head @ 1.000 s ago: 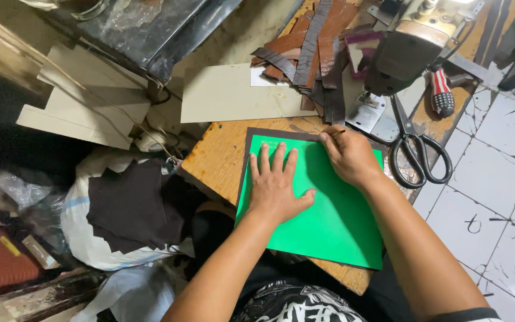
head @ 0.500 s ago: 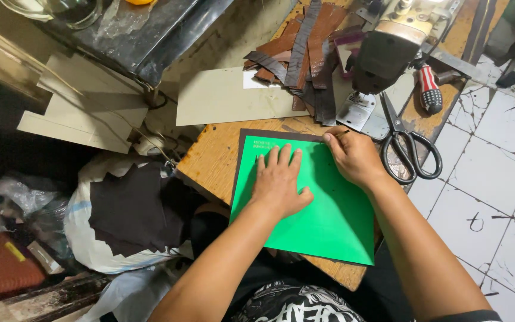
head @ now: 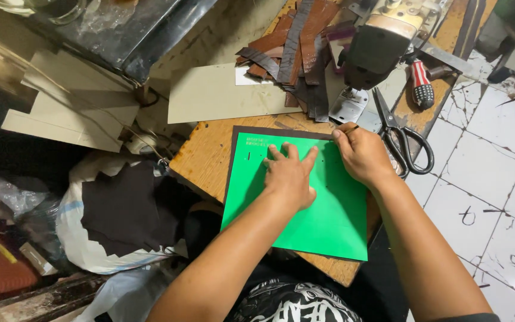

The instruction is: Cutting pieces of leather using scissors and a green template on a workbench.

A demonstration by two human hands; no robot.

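A green sheet [head: 329, 220] lies on a dark sheet [head: 233, 149] whose edges show along the top and left, both on a wooden table [head: 204, 155]. My left hand [head: 290, 176] is pressed flat on the green sheet with fingers spread. At the sheet's upper right corner my right hand [head: 362, 155] is closed around a thin pen-like tool [head: 350, 129] whose tip pokes out by the sheet's top edge.
Black scissors [head: 403, 137] lie just right of my right hand, with a red-handled screwdriver [head: 421, 89] beyond. A sewing machine [head: 382, 42] and several leather strips [head: 293, 48] sit at the table's back. Beige card sheets [head: 222, 92] and a bag of scraps [head: 114, 214] are left.
The view has shifted slightly. My left hand slid a little to the right on the green sheet; my right hand stays at the upper right corner.
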